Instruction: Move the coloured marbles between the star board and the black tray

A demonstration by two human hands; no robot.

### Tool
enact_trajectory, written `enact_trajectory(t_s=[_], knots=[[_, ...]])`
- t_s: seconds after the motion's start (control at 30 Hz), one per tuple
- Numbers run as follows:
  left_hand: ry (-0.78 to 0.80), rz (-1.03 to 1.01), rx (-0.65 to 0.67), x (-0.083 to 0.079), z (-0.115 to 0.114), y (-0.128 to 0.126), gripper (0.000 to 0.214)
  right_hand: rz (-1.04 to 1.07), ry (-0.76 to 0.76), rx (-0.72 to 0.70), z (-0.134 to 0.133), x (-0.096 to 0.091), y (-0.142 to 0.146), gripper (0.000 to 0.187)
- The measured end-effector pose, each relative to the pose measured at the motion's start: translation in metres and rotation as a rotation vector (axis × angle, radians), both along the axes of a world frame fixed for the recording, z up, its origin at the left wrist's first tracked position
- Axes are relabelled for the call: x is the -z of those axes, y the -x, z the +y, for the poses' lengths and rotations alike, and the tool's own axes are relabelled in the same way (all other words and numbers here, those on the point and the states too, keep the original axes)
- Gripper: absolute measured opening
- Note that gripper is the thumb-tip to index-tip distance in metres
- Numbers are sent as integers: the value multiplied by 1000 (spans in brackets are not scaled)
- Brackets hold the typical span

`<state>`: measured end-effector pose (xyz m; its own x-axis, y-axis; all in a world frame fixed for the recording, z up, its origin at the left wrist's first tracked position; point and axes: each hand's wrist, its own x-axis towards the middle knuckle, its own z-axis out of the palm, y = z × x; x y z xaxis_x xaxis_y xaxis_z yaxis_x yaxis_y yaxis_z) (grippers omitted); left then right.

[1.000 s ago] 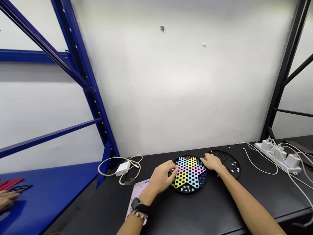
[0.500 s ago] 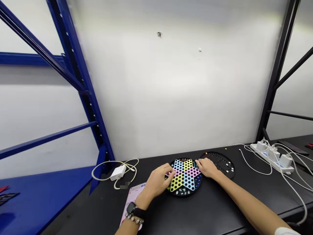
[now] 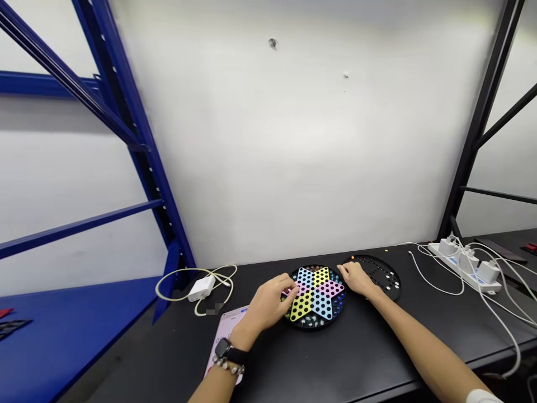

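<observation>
Just past the phone point(image 3: 226, 327), the left hand point(image 3: 271, 302) has its fingertips close together at the left edge of the board point(image 3: 312, 292), grip unclear. Right of the board, the right hand point(image 3: 356, 279), loosely curled, contents hidden, is over the tray point(image 3: 381, 275).

In the lower part of the frame, left of centre, the left wrist point(image 3: 244, 334) is wearing a watch point(image 3: 222, 347) with a dark, rounded-square face and a plain black band point(image 3: 239, 356). Just below it, a beaded bracelet point(image 3: 229, 366) is circling the same arm, its round beads showing pale, silvery tones among darker ones. Toward the lower right corner, a white sleeve point(image 3: 482, 397) is covering the right arm point(image 3: 428, 344), whose forearm is showing bare.
</observation>
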<state>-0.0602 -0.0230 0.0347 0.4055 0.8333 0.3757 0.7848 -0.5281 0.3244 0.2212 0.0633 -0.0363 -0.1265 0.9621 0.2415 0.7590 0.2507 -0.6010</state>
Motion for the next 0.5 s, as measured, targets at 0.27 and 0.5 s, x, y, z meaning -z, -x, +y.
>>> enact_trajectory(t_s=[0.27,0.5], knots=[[-3,11,-12,-1,0,0,31,1225,427,120,9,-20,-73,34],[6,-3,-7,1,1,0,30,145,170,46,-21,-11,-76,45]])
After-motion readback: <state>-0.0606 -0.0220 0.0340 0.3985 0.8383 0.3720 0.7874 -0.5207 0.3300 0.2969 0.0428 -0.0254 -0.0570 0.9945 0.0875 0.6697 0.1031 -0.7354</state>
